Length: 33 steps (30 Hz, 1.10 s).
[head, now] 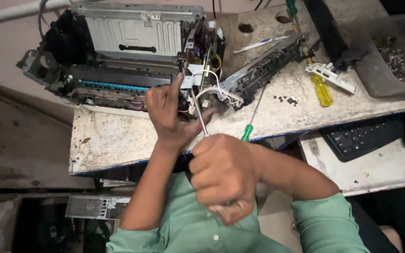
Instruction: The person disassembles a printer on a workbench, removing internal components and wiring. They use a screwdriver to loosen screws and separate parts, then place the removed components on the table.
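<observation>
Opened printer [118, 51] sits at bench [118, 136] rear left. My left hand [169, 115], fingers spread, braces its right end. My right grip [221, 175] fisted round screwdriver [199, 119], shaft angled into printer. Green-handled screwdriver [254, 115], yellow one [322, 89], keyboard [359, 138] farther right.

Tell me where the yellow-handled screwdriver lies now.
In the head view, the yellow-handled screwdriver lies on the worn table, right of centre, beside a white plastic part.
</observation>
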{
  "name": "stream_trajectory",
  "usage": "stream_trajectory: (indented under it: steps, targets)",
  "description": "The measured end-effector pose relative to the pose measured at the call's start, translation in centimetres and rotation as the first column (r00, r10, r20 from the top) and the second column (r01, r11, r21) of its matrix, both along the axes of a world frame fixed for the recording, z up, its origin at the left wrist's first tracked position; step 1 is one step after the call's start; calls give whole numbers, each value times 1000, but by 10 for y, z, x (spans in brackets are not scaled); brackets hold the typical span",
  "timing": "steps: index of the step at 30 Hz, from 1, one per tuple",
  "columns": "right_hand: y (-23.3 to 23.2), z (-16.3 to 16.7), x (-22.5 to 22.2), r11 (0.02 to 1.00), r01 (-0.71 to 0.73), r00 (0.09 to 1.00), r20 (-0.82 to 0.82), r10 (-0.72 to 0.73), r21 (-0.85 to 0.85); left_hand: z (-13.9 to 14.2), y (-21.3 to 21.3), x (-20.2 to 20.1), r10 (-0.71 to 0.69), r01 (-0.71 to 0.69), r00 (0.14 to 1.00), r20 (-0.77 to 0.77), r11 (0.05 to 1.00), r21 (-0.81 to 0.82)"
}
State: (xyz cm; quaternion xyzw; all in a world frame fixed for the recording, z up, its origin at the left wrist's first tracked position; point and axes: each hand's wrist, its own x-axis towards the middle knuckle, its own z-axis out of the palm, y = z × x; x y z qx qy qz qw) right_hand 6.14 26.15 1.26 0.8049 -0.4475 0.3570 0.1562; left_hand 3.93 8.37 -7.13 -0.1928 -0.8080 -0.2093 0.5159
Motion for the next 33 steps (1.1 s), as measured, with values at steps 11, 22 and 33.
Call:
stream_trajectory:
  steps: [11, 22, 33]
  targets:
    - [-32, -30, 2, 983, 182, 980, -89, -180, 13, -4, -1, 0, -9, 9, 1000, 6, 1000, 7]
    - [-59, -55, 2, 952, 301, 942, -139, -307, -62, -10, -2, 0, 28, -28, 1000, 8, 1000, -1]
    - [-74, -59, 8, 876, 402, 896, -81, -436, -267, -14, -6, 1, 48, -47, 998, 50, 998, -30]
